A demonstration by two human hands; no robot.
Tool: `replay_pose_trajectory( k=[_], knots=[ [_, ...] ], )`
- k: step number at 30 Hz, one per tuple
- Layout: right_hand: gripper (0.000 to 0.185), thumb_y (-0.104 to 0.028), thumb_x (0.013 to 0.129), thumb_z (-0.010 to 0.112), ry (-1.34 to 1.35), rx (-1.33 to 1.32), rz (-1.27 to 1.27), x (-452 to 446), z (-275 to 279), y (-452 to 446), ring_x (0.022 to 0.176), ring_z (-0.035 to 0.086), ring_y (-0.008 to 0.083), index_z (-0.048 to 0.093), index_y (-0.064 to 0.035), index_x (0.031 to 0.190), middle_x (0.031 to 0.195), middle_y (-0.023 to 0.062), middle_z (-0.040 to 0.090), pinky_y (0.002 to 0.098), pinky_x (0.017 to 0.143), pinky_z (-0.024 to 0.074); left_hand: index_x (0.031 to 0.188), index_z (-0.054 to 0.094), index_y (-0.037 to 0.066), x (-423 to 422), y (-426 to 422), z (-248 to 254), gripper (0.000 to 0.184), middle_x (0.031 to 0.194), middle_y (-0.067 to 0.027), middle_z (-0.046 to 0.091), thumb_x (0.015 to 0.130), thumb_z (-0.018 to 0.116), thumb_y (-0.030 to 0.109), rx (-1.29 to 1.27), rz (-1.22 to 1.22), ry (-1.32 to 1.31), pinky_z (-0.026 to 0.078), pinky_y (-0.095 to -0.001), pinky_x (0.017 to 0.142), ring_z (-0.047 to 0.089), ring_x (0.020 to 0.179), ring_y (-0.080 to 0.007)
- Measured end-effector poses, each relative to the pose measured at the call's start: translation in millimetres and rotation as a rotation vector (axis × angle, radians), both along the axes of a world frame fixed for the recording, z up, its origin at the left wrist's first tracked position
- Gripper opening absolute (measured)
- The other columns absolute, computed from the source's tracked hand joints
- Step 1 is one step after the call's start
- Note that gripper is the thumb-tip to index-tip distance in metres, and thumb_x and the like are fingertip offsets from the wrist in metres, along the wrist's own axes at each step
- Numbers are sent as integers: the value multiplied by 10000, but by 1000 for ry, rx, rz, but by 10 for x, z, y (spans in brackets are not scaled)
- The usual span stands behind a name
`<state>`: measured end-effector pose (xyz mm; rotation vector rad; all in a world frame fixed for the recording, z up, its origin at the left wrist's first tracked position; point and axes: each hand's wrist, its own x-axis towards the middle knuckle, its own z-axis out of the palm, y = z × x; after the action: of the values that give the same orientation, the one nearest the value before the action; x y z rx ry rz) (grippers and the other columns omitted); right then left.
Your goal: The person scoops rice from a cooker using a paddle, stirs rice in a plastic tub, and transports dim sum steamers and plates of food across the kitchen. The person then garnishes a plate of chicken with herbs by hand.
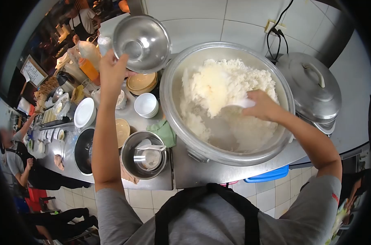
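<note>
I'm watching the left hand point(114, 67) gripping a bowl point(141, 43) by its rim; the right hand point(263, 106) is clutching a paddle point(236, 103) at the rice point(246, 75), which is filling the pot point(289, 110) around it. Lifting gently, not pressing, is probably sparing the grains.

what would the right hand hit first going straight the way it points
Most likely the rice in the big pot: the right hand points toward it, holding a white utensil, though depth is hard to judge.

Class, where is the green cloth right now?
In the head view, left of centre, the green cloth lies beside the rice pot, near the stacked white bowls.
</note>
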<state>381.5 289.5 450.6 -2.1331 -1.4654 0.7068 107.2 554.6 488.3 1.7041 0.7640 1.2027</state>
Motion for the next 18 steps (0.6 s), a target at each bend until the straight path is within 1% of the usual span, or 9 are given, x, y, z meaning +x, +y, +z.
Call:
replay_pose_trajectory(
  k=[1,3,8,10,11,13,14,16,18],
  knots=[
    [317,-133,602,637,-75,99,-49,64,36,-24,523,521,142,568,61,843,681,106,570,256,457,407,861,502,-80,33,-29,16,170,727,-71,508,775,491,67,0,0,-3,532,-231,458,558,584,-125],
    [341,-161,606,636,-101,62,-59,15,430,-58,580,541,171,572,67,850,711,144,578,285,510,425,951,513,-48,157,-163,52,205,704,-50,528,795,497,84,41,-30,288,534,-224,475,575,572,-111],
    [368,-198,617,639,-80,-27,-193,-67,909,1,655,593,223,573,63,868,739,207,589,331,567,451,836,522,-78,544,-585,38,162,716,-100,530,747,506,57,-122,-206,223,528,-257,444,576,537,-169],
    [314,-158,649,607,-613,411,3,20,692,32,626,601,223,560,51,879,683,159,592,338,558,452,886,491,-95,706,-716,14,195,750,-135,554,753,484,47,-443,-371,151,539,-274,489,603,593,-225],
    [314,-158,649,607,-616,403,-3,-51,618,31,626,601,223,560,51,879,683,159,592,338,558,452,886,491,-95,773,-718,-1,195,750,-135,554,753,484,47,-447,-380,151,539,-274,489,603,593,-225],
    [228,-112,668,565,-1115,301,-111,-290,447,65,582,587,191,537,32,843,651,96,576,322,531,439,936,444,-112,913,-684,-49,236,816,-174,552,749,471,30,-685,-492,42,545,-284,534,612,656,-269],
    [228,-112,668,565,-1120,301,-114,-388,325,70,582,587,191,537,32,843,651,96,576,322,531,439,936,444,-112,970,-751,-79,236,816,-174,552,749,471,30,-682,-496,39,545,-284,534,612,656,-269],
    [189,-81,660,535,-1405,321,113,-551,170,77,567,583,184,512,6,826,640,65,570,303,503,430,954,427,-101,1082,-913,-122,246,882,-192,535,743,471,17,-653,-365,52,551,-290,557,610,712,-285],
    [190,-85,649,545,-1399,267,103,-590,195,50,575,586,184,511,2,815,639,75,571,297,502,431,937,428,-99,1038,-950,-156,239,881,-177,532,735,486,15,-686,-400,41,553,-289,574,600,713,-275]
  ],
)
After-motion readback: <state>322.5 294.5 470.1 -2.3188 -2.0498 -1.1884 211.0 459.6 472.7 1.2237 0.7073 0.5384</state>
